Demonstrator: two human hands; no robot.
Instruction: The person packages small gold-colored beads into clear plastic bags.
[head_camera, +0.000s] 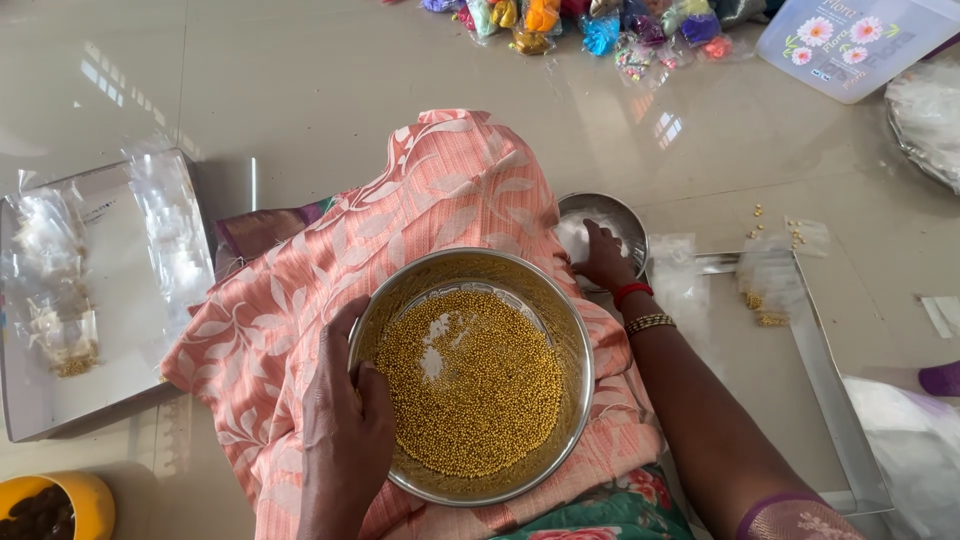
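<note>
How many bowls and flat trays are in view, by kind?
Steel bowls: 2, the large bowl of gold beads held by the left hand, and the small bowl the right hand reaches into.
Yellow bowl: 1
Flat trays: 2
Total: 5

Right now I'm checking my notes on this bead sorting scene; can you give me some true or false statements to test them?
1. The big steel bowl holds gold beads. True.
2. The left hand grips that bowl's rim. True.
3. The right hand holds a spoon. False: it reaches into a small steel bowl, no spoon visible.
4. The big bowl sits on bare floor. False: it rests on peach leaf-patterned cloth.
</note>
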